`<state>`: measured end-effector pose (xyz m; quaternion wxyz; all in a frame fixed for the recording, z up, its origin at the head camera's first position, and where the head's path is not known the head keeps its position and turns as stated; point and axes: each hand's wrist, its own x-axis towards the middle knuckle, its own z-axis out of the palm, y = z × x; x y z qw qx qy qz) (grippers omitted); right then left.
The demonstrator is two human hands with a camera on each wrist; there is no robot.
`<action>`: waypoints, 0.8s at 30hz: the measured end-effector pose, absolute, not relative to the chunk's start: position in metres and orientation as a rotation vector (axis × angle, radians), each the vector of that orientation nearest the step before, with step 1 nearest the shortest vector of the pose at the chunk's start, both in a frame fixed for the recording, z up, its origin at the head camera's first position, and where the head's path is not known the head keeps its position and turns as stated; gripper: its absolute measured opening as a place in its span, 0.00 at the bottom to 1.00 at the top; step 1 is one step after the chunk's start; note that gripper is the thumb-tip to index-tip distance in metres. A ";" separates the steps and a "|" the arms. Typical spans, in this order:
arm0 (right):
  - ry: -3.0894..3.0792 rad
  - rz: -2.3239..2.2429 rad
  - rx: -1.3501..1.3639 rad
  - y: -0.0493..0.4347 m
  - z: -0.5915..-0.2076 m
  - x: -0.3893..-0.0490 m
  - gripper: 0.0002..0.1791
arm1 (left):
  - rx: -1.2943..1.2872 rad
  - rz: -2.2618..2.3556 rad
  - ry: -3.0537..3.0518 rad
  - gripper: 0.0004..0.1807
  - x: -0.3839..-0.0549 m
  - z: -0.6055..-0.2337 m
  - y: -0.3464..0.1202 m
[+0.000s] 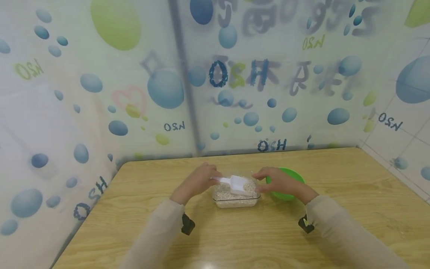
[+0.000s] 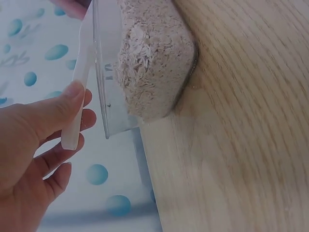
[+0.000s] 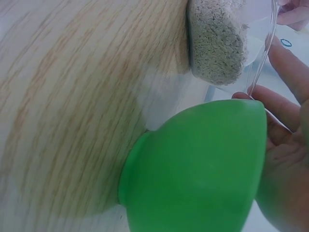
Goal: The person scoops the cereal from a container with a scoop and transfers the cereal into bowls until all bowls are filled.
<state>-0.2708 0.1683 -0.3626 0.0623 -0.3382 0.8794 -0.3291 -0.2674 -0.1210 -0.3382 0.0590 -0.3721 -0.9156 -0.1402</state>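
The left hand point(image 1: 201, 178), left of centre in the head view, pinched a white scoop point(image 1: 237, 184) by its handle between thumb and fingers. The right hand point(image 1: 279, 182), right of centre, had its fingers apart at the clear container's right end; firm contact could not be told. The scoop's blade lay at the frame's centre, over pale flakes point(image 2: 154, 63) filling much of the clear container point(image 1: 236, 204). Right of that, partly hidden by the right hand, a green bowl point(image 3: 198, 169) stood upright on the wooden table point(image 1: 248, 239). A bubble-printed wall point(image 1: 151, 142) filled the upper frame.
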 end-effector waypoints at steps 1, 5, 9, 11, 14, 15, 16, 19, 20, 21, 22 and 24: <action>2.655 -1.000 -1.028 0.168 -0.363 -0.271 0.30 | -1.113 -0.442 -2.785 0.10 -0.267 -0.339 -0.121; 2.656 -1.003 -1.038 0.168 -0.363 -0.270 0.30 | -1.089 -0.538 -2.815 0.10 -0.265 -0.341 -0.121; 2.662 -1.004 -1.040 0.167 -0.362 -0.269 0.30 | -1.111 -0.610 -2.816 0.10 -0.263 -0.344 -0.122; 2.658 -1.011 -1.039 0.168 -0.361 -0.269 0.30 | -1.113 -0.628 -2.810 0.10 -0.264 -0.346 -0.123; 2.650 -1.019 -1.035 0.168 -0.361 -0.269 0.31 | -1.115 -0.663 -2.799 0.11 -0.264 -0.348 -0.123; 2.649 -1.019 -1.032 0.168 -0.361 -0.270 0.31 | -1.110 -0.679 -2.802 0.11 -0.264 -0.349 -0.123; 2.651 -1.014 -1.031 0.168 -0.362 -0.270 0.31 | -1.108 -0.686 -2.800 0.11 -0.265 -0.349 -0.123; 2.657 -1.005 -1.025 0.169 -0.363 -0.271 0.31 | -1.105 -0.693 -2.791 0.11 -0.265 -0.352 -0.123; 2.660 -1.001 -1.026 0.169 -0.363 -0.271 0.31 | -1.105 -0.684 -2.782 0.11 -0.265 -0.353 -0.124; 2.664 -0.996 -1.028 0.169 -0.363 -0.271 0.31 | -1.106 -0.676 -2.770 0.11 -0.265 -0.354 -0.124; 2.666 -0.994 -1.030 0.169 -0.363 -0.272 0.31 | -1.109 -0.668 -2.753 0.11 -0.265 -0.356 -0.125; 2.667 -0.993 -1.036 0.169 -0.364 -0.272 0.30 | -1.114 -0.658 -2.719 0.11 -0.264 -0.359 -0.127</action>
